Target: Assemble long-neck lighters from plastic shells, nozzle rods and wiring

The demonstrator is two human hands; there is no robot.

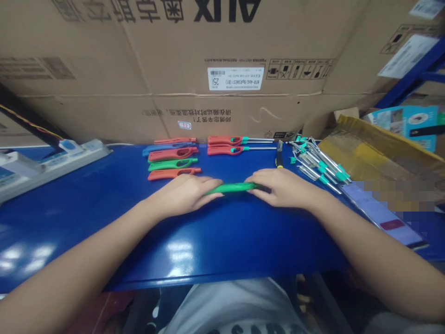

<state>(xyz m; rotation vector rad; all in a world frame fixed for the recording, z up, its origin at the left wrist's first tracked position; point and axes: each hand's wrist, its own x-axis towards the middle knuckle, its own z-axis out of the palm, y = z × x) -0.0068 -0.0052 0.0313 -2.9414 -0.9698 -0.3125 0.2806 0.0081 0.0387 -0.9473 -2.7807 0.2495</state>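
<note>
Two bare hands were brought together on a green plastic lighter body (pixel 232 187), which was held lengthwise between them, above the near half of a blue workbench (pixel 69 236). The left hand (pixel 184 195) and right hand (pixel 285 188) were set at opposite ends, with the fingers kept close together and curved over the piece in a narrow hold. The body was judged light, stiff and smooth-surfaced, so a little slippery, and best taken along its slim shaft. Beyond the hands, a row of red, blue and green plastic lighter bodies (pixel 173 164) was laid out on the bench, beside two red lighters with metal nozzles (pixel 236 150). A yellow-handled screwdriver (pixel 279 155) was placed next to a loose heap of metal nozzle tubes with teal collars (pixel 316 162). These parts were lying directly on the bench top. Cardboard cartons (pixel 174 60) were stacked behind the bench, their contents hidden, and a white power strip (pixel 52 169) was placed at the left.
</note>
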